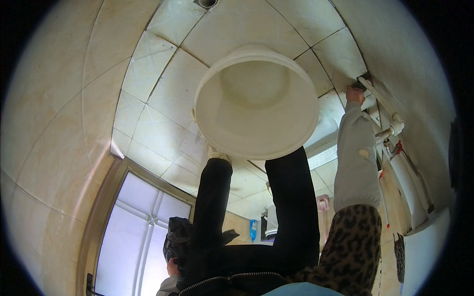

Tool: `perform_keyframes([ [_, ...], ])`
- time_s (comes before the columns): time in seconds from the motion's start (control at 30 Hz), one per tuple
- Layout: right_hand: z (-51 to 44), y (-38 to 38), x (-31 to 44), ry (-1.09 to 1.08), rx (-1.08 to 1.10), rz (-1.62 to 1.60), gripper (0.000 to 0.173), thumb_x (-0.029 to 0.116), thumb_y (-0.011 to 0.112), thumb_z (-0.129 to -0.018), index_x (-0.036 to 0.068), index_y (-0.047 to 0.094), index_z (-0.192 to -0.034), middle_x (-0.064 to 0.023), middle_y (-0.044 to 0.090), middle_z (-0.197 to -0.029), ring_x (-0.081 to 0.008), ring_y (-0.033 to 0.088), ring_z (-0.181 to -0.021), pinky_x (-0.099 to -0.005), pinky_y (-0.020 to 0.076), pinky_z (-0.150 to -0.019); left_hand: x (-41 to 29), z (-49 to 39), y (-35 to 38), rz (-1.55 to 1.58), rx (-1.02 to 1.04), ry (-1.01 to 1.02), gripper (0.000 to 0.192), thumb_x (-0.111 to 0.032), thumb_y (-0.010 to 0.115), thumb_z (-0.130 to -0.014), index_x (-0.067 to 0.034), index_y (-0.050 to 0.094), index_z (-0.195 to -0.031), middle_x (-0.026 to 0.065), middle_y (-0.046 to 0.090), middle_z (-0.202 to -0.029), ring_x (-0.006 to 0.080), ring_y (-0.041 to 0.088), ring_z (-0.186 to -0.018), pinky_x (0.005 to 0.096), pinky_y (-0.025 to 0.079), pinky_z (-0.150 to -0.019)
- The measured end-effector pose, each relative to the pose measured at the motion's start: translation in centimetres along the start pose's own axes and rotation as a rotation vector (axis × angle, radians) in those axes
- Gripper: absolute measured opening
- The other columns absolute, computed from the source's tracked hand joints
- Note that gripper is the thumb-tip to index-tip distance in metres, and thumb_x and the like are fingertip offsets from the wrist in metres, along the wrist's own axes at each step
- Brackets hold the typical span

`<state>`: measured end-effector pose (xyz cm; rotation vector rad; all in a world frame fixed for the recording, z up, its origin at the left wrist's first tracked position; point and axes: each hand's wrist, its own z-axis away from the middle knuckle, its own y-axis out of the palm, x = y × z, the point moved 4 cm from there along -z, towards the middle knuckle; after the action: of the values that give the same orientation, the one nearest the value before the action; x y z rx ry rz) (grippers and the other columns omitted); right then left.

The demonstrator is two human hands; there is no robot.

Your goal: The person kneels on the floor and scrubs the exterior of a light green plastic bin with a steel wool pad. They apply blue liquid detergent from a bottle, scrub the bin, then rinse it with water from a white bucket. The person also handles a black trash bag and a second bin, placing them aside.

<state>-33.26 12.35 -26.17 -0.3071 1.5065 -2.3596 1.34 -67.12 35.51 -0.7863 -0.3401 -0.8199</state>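
A large white plastic bucket (259, 129) stands before me on the tiled floor, its wide mouth facing up at me. To its right, my right hand (355, 94) reaches down to the foot of the wall. Its fingers close around a small dark object (358, 85), whose kind I cannot make out. The lower end of a white drain pipe (377, 95) comes down right beside those fingers. At the lower left, my left hand (173, 267) grips a crumpled black plastic bag (177, 236) next to my leg; part of the hand is hidden.
White pipe fittings and a valve with a red handle (398, 147) line the right wall. A floor drain (206, 3) lies at the far edge. Behind my legs are a blue packet (253, 230) and a pink plastic item (323, 202). A framed glass door (137, 229) stands lower left.
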Motion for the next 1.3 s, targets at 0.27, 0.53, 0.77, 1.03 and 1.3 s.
perform_keyframes([
  [0.27, 3.1, 2.4, -0.3, -0.071, -0.099, -0.065, 0.045, 0.025, 0.064, -0.073, -0.005, 0.051, -0.103, -0.0263, 0.063, -0.097, -0.0401, 0.061, -0.091, -0.0437, 0.0484, -0.081, 5.8, -3.2, 1.2, 0.179, -0.099, -0.087, 0.026, -0.015, 0.043, -0.087, -0.005, 0.065, -0.097, 0.0178, 0.066, -0.089, 0.0299, 0.064, -0.087, 0.0368, 0.048, -0.076],
  [0.53, 9.5, -2.2, 2.9, -0.068, 0.263, -0.466, 0.038, 0.019, 0.064, -0.076, -0.004, 0.060, -0.105, -0.0181, 0.065, -0.095, -0.0262, 0.062, -0.085, -0.0347, 0.0479, -0.077, -1.0, -2.2, 1.1, -0.023, -0.054, 0.101, 0.025, -0.006, 0.044, -0.085, -0.004, 0.065, -0.098, 0.0172, 0.067, -0.091, 0.0279, 0.064, -0.089, 0.0351, 0.049, -0.076],
  [0.77, 9.3, -9.7, 6.8, -0.282, 0.425, -0.476, 0.033, 0.016, 0.061, -0.079, -0.008, 0.062, -0.101, -0.0160, 0.066, -0.093, -0.0218, 0.061, -0.084, -0.0304, 0.0457, -0.076, -2.6, -1.8, 3.7, 0.176, 0.013, 0.147, 0.024, -0.006, 0.043, -0.086, -0.001, 0.063, -0.098, 0.0140, 0.067, -0.092, 0.0230, 0.063, -0.088, 0.0337, 0.048, -0.076],
  [1.03, 11.5, -18.7, 6.7, -0.421, 0.368, -0.243, 0.029, 0.017, 0.061, -0.077, -0.006, 0.062, -0.094, -0.0165, 0.066, -0.086, -0.0252, 0.062, -0.082, -0.0348, 0.0471, -0.074, -0.9, -1.3, 9.6, 0.459, 0.134, 0.111, 0.024, -0.008, 0.043, -0.085, -0.001, 0.062, -0.098, 0.0145, 0.066, -0.095, 0.0225, 0.060, -0.085, 0.0340, 0.047, -0.074],
  [1.3, 12.7, -31.6, 8.6, -0.594, -0.104, -0.096, 0.025, 0.015, 0.054, -0.080, -0.004, 0.061, -0.096, -0.0180, 0.064, -0.087, -0.0297, 0.062, -0.079, -0.0384, 0.0474, -0.071, 1.6, -3.3, 15.2, 0.539, 0.286, 0.189, 0.025, -0.012, 0.046, -0.087, 0.000, 0.062, -0.101, 0.0130, 0.066, -0.096, 0.0278, 0.061, -0.089, 0.0387, 0.049, -0.077],
])
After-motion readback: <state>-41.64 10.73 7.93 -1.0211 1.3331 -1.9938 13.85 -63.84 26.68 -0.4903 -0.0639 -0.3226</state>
